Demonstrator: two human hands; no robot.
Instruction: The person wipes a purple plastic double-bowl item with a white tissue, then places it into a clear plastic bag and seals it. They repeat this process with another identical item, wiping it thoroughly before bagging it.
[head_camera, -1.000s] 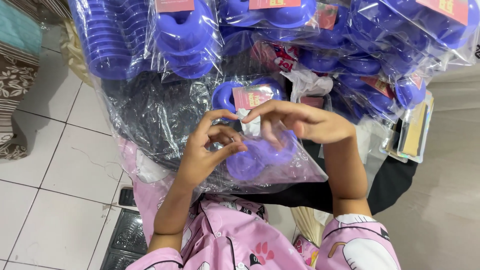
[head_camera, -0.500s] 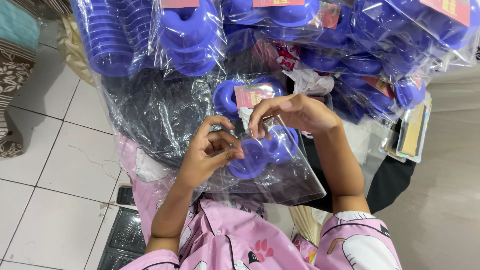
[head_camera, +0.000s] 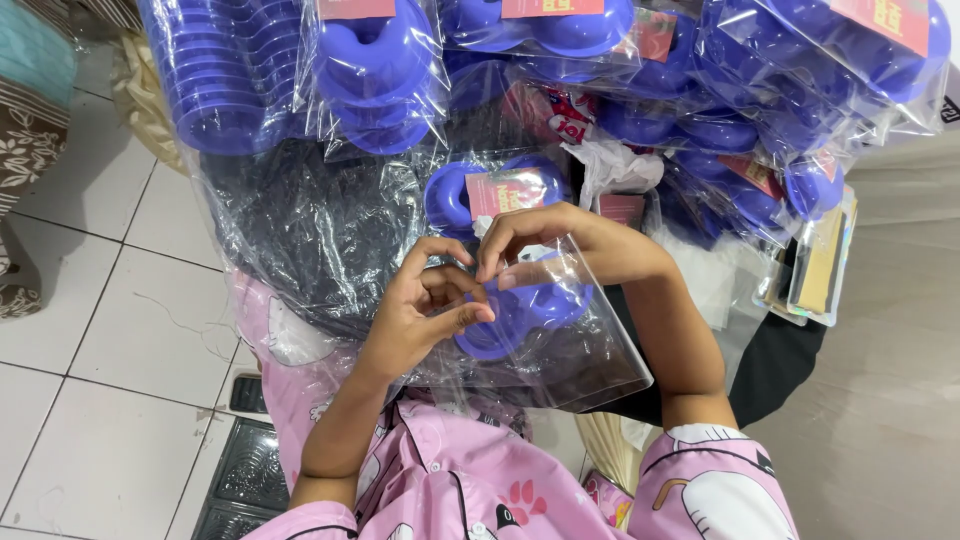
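The left hand (head_camera: 425, 310) and right hand (head_camera: 560, 245) cover part of the blue plastic piece (head_camera: 520, 310) in the clear bag (head_camera: 560, 350), so its full shape cannot be told. Glare on the bag blurs its near end. The far packed bags (head_camera: 560, 25) are cut off by the top edge. The stack of blue rings (head_camera: 215, 85) at far left is partly hidden behind crinkled wrap.

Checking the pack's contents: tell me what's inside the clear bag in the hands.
Inside the clear plastic bag lies a blue plastic heart-shaped mould. The left hand and right hand cover part of it.
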